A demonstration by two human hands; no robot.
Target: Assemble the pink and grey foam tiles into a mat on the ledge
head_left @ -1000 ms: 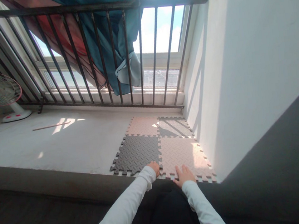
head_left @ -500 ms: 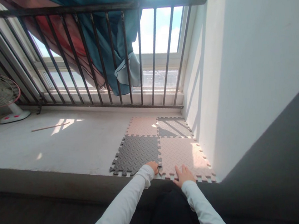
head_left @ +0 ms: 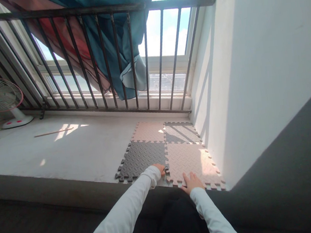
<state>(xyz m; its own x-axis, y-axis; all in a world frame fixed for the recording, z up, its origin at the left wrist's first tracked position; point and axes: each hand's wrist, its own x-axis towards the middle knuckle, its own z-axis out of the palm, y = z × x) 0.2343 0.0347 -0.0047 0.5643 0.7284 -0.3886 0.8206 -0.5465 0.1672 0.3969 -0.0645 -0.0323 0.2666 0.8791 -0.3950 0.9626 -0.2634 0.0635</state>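
Observation:
Four interlocking foam mat tiles lie together on the ledge, so several tiles form a two-by-two block. My left hand [head_left: 159,169] is closed on the near right corner of the dark grey foam mat tile [head_left: 142,157], beside its seam with a pink one. That corner looks slightly lifted, and my fingertips are partly hidden. Fingers spread, my right hand [head_left: 192,182] rests on the near edge of the pink foam mat tile [head_left: 187,159]. Behind these are a second pink tile [head_left: 148,131] and a second grey tile [head_left: 181,133].
A white ledge [head_left: 72,156] drops off along its front edge. Dark metal railing [head_left: 104,62] runs before the window, with a teal and pink curtain [head_left: 124,41] behind it. A fan [head_left: 18,119] and a thin stick [head_left: 52,133] are at left; a white wall [head_left: 221,105] rises at right.
My left hand has moved a little away from the ledge's front edge, with the grey tile's corner. My right hand has stayed in place on the pink tile.

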